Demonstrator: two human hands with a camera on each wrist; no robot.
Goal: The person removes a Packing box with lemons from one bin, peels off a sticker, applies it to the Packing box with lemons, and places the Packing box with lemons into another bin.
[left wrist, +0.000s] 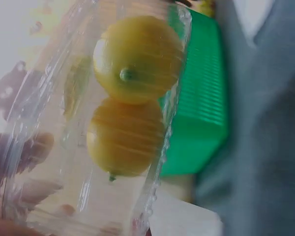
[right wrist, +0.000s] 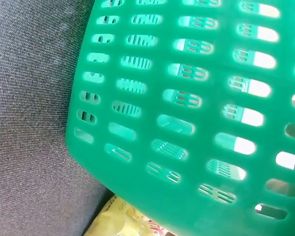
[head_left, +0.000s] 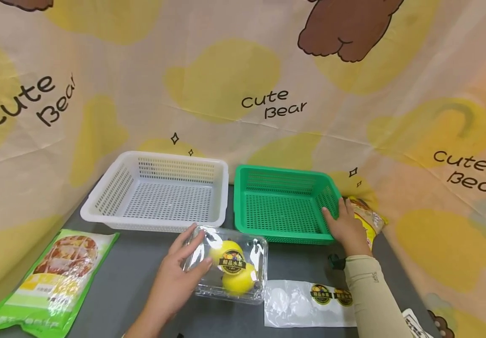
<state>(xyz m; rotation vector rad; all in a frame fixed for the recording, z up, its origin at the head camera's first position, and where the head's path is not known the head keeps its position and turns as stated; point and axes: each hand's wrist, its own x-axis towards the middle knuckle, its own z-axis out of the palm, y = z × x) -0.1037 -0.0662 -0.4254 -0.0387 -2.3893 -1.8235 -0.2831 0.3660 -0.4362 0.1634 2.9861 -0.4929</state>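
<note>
In the head view my left hand (head_left: 179,272) grips the left side of a clear plastic clamshell box (head_left: 253,249), its thumb over the lid. Two round yellow fruits (left wrist: 137,59) sit inside, and a dark sticker (head_left: 232,262) marks the lid. The left wrist view shows fingers (left wrist: 37,147) through the clear plastic. Over at the green basket (head_left: 243,225), my right hand (head_left: 348,230) holds the right rim, thumb on the inner side and fingers outside. Only the basket's slotted wall (right wrist: 152,108) fills the right wrist view; the hand is out of sight there.
A white basket (head_left: 154,223) stands left of the green one. At the left lies a green-edged food bag (head_left: 57,277). A yellow snack bag (head_left: 369,220) leans behind my right hand. A sheet of stickers (head_left: 293,312) lies in front on the grey table (head_left: 120,291). Printed cloth surrounds it.
</note>
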